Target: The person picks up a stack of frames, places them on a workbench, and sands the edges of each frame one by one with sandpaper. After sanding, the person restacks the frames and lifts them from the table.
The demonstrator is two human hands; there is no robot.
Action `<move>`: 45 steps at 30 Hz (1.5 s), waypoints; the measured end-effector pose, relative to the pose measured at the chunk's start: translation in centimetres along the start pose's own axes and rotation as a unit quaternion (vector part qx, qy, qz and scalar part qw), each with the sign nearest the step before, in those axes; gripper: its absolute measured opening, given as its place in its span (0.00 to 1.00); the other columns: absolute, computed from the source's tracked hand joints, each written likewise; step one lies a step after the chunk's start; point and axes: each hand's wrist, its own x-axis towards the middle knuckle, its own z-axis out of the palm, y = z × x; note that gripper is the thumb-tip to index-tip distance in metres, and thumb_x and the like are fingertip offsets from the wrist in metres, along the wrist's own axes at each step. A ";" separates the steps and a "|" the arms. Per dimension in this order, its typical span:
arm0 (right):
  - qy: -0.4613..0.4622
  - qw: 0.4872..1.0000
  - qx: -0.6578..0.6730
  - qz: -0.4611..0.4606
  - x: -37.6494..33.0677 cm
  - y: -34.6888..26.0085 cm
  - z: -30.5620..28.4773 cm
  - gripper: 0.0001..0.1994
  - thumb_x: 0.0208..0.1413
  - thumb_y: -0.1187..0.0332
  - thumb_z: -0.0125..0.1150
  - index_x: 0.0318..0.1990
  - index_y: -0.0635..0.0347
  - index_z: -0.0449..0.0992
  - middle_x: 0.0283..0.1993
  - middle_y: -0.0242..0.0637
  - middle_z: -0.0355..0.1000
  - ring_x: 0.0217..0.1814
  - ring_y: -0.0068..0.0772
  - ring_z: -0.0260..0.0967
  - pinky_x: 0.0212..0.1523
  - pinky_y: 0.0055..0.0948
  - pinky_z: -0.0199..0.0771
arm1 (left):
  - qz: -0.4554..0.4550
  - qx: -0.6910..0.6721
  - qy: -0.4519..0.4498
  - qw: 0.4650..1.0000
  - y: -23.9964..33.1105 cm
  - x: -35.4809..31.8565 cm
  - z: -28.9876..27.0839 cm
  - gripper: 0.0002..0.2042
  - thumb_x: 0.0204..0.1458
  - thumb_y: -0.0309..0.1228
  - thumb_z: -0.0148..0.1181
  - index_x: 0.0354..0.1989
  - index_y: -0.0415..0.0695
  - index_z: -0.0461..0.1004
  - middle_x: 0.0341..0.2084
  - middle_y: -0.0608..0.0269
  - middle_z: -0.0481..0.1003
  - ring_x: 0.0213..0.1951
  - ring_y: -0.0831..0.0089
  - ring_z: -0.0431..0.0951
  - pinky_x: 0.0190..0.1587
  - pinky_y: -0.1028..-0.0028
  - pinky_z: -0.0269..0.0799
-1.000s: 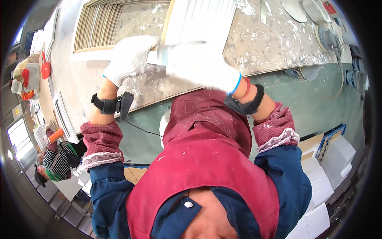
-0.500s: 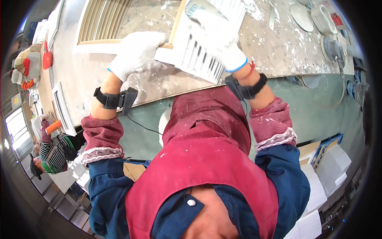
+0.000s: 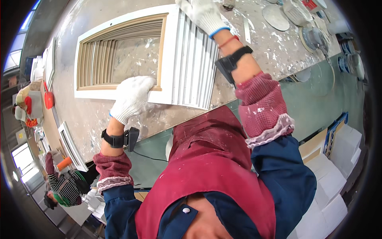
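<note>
A stack of white rectangular frames [image 3: 173, 59] with tan inner edges lies on the worktable, its layered sides fanned out toward the right. My left hand [image 3: 134, 95], in a white knit glove, is closed over the near rail, fingers curled at the inner edge of the opening. At the far right corner of the stack is my right hand [image 3: 203, 16], gloved too. Its thumb side rests along the corner, and the fingertips run off the upper edge of the picture. No sheet shows in it now.
The worktable [image 3: 254, 59] is spotted with white paint. At its right stand a round sander [image 3: 312, 39] with a hose, a white tub [image 3: 297, 12] and a flat pale disc [image 3: 275, 18]. A co-worker [image 3: 69, 186] is at the far left. White boards [image 3: 324, 175] are stacked behind on the right.
My right hand has moved from the right side of the stack to its far corner; the printed curved sheet beside it is out of sight. My left hand stays on the near rail.
</note>
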 end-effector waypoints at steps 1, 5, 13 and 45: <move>-0.034 0.996 0.004 0.088 0.5 -0.7 -0.4 0.12 0.63 0.60 0.50 0.40 0.57 0.76 0.36 0.50 0.75 0.38 0.55 0.73 0.42 0.43 0.73 | 0.014 -0.008 0.028 0.999 0.0 0.0 0.1 0.16 0.36 0.38 0.69 0.31 0.46 0.72 0.28 0.55 0.75 0.35 0.52 0.77 0.38 0.59 0.72; -0.032 0.997 -0.038 0.055 -0.9 -7.3 -3.9 0.13 0.61 0.54 0.55 0.40 0.52 0.76 0.31 0.41 0.77 0.32 0.42 0.77 0.36 0.38 0.79 | 0.008 0.003 0.008 1.000 -0.1 -0.2 0.1 0.16 0.38 0.38 0.68 0.33 0.47 0.72 0.29 0.58 0.75 0.36 0.55 0.78 0.40 0.60 0.72; -0.023 0.998 -0.026 0.061 -5.0 -2.8 -3.8 0.19 0.60 0.50 0.56 0.41 0.58 0.76 0.33 0.52 0.76 0.37 0.49 0.77 0.38 0.39 0.76 | -0.002 -0.014 -0.006 1.000 0.4 0.0 -0.2 0.17 0.36 0.38 0.68 0.35 0.46 0.73 0.31 0.59 0.77 0.38 0.56 0.78 0.41 0.61 0.72; -0.033 0.931 -0.014 0.363 -6.0 2.6 -4.2 0.29 0.61 0.43 0.45 0.49 0.62 0.73 0.47 0.60 0.75 0.53 0.62 0.71 0.53 0.52 0.70 | -0.008 0.022 -0.019 1.000 0.3 0.3 -0.1 0.25 0.35 0.47 0.72 0.38 0.44 0.75 0.35 0.57 0.78 0.41 0.55 0.79 0.43 0.62 0.74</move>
